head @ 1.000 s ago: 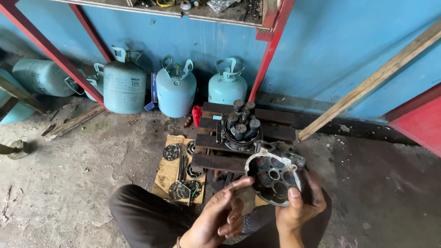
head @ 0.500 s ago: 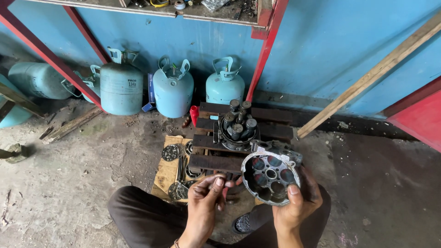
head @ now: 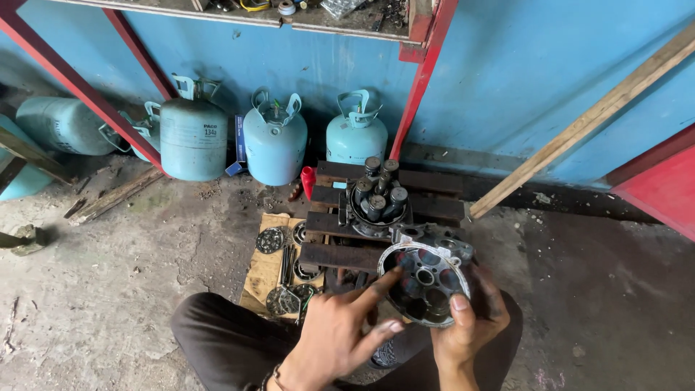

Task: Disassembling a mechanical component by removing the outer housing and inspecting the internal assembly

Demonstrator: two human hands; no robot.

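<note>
My right hand point(head: 467, 322) grips a round metal housing point(head: 428, 279) with several bored holes, its open face tilted toward me. My left hand point(head: 340, 329) is spread beside it, with the index fingertip touching the housing's left rim. Just beyond, a piston assembly point(head: 376, 199) with several upright cylinders stands on dark wooden slats point(head: 340, 253). Round plates and rings point(head: 271, 239) lie on a piece of cardboard point(head: 264, 271) to the left of the slats.
Three pale blue gas cylinders point(head: 275, 141) stand against the blue wall, with another point(head: 61, 127) lying at far left. A red metal frame leg point(head: 423, 69) and a leaning wooden plank point(head: 586, 119) rise behind. The floor is grimy concrete.
My left hand has lifted from below the housing and spread open, its index finger now on the rim. The housing has turned more face-on toward me.
</note>
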